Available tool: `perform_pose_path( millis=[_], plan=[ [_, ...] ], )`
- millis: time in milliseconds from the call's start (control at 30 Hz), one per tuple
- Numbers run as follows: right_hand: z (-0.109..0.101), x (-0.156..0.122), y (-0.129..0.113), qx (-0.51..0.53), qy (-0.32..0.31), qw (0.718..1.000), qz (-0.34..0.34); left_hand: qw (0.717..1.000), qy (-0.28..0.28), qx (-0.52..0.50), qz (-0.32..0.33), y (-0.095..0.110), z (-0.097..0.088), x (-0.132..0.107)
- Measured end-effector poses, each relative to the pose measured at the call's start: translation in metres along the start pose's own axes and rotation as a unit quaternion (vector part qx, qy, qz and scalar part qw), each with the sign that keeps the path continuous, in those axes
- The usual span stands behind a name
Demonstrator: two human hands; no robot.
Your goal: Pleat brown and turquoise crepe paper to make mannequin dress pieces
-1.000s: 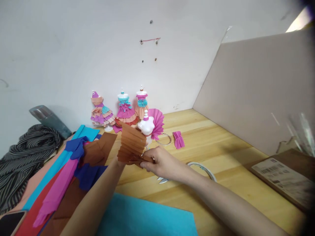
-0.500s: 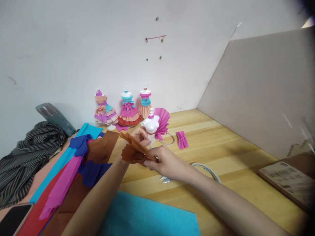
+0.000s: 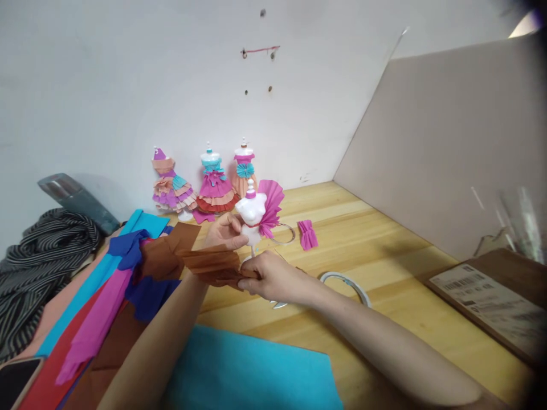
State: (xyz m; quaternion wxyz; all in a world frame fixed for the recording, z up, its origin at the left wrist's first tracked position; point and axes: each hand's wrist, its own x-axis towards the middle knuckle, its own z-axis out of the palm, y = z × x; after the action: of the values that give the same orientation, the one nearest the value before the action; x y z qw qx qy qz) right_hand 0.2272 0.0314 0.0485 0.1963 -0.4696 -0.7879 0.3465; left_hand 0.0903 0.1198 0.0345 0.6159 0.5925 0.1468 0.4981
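My right hand (image 3: 269,276) pinches the gathered end of a brown crepe paper piece (image 3: 211,263), whose pleated part fans out to the left. My left hand (image 3: 224,230) is behind the paper, fingers apart and thumb stretched toward the waist of a small white dress form (image 3: 251,210). Whether it touches the form, I cannot tell. A pink pleated paper fan (image 3: 271,206) sticks out from the form's back, and a red band circles its waist. Scissors (image 3: 280,305) lie partly hidden under my right hand.
Several dress forms wearing paper dresses (image 3: 216,185) stand by the wall. Crepe paper strips (image 3: 96,336) lie left, a blue sheet (image 3: 256,364) in front. Right are a pink gathered piece (image 3: 307,234), a tape roll (image 3: 348,283) and a cardboard box (image 3: 478,302).
The brown paper has turned flatter and swung left, now held lower in front of my left hand. My left hand has shifted slightly left. The view has moved a little.
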Motion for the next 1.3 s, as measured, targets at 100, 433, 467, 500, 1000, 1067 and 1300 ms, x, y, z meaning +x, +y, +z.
perform_pose_path(
  millis=[100, 433, 467, 500, 1000, 1067, 1300],
  plan=[
    [0.001, 0.002, 0.005, 0.014, -0.025, 1.0, 0.0, 1.0, 0.003, 0.0, -0.002, -0.004, -0.002, 0.001],
    [0.02, 0.009, 0.013, 0.032, -0.066, 0.997, 0.015, 0.998, 0.051, -0.029, -0.037, 0.001, -0.021, 0.003],
    [0.023, 0.009, 0.014, 0.029, -0.065, 0.997, 0.018, 0.997, 0.06, -0.03, -0.045, 0.003, -0.027, 0.005],
    [0.026, 0.01, 0.014, 0.027, -0.063, 0.997, 0.021, 0.996, 0.071, -0.032, -0.052, 0.006, -0.034, 0.007],
    [0.049, 0.018, 0.021, -0.114, 0.031, 0.993, 0.019, 0.952, 0.183, 0.221, 0.108, 0.108, -0.031, -0.015],
    [0.048, 0.014, 0.016, -0.136, 0.038, 0.99, -0.002, 0.954, 0.103, 0.276, 0.061, 0.119, -0.017, -0.03],
    [0.062, -0.011, -0.007, -0.16, -0.073, 0.976, -0.132, 0.692, -0.115, 0.675, -0.227, 0.111, -0.024, -0.096]
  ],
)
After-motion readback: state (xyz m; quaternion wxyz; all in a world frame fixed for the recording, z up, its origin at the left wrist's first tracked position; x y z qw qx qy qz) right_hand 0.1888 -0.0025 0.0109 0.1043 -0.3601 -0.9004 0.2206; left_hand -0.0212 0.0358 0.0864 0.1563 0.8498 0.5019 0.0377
